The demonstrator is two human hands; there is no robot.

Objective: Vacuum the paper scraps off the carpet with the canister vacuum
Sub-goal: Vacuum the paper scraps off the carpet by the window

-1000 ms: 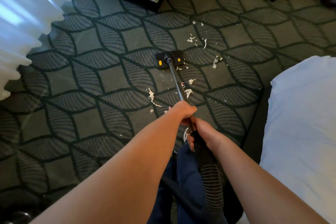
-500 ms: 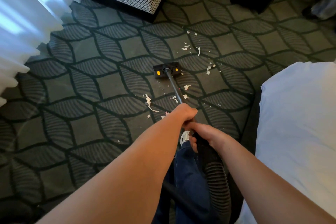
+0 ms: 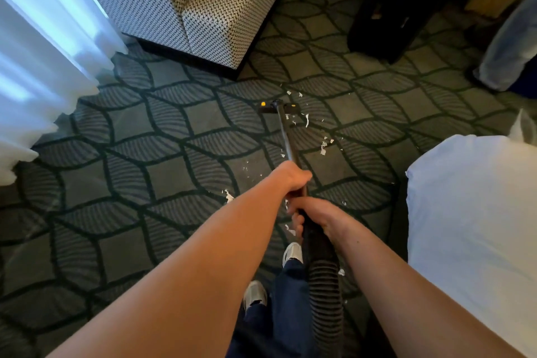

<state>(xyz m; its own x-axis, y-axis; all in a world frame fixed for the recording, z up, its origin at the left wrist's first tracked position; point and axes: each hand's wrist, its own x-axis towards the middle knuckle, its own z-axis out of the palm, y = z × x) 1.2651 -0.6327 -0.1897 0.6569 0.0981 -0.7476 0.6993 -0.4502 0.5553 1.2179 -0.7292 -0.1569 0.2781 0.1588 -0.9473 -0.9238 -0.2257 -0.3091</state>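
A black vacuum wand (image 3: 286, 136) runs from my hands out to a floor nozzle (image 3: 278, 107) with yellow marks, lying on the dark patterned carpet (image 3: 145, 171). My left hand (image 3: 293, 179) grips the wand from above. Just behind it my right hand (image 3: 315, 213) holds the black handle where the ribbed hose (image 3: 325, 285) begins. White paper scraps (image 3: 324, 147) lie to the right of the wand, and several more scraps (image 3: 229, 196) sit near my hands. The canister is out of view.
A patterned armchair (image 3: 203, 9) stands close beyond the nozzle. White curtains (image 3: 43, 61) hang at the left. A white bed (image 3: 476, 227) fills the right side. A black object (image 3: 386, 17) and a person's trouser leg (image 3: 511, 46) are at the far right. My shoes (image 3: 292, 253) stand below the hands.
The nozzle has been pushed forward toward the armchair over the scraps, and several scraps near the wand's middle are gone. My view has shifted forward too.
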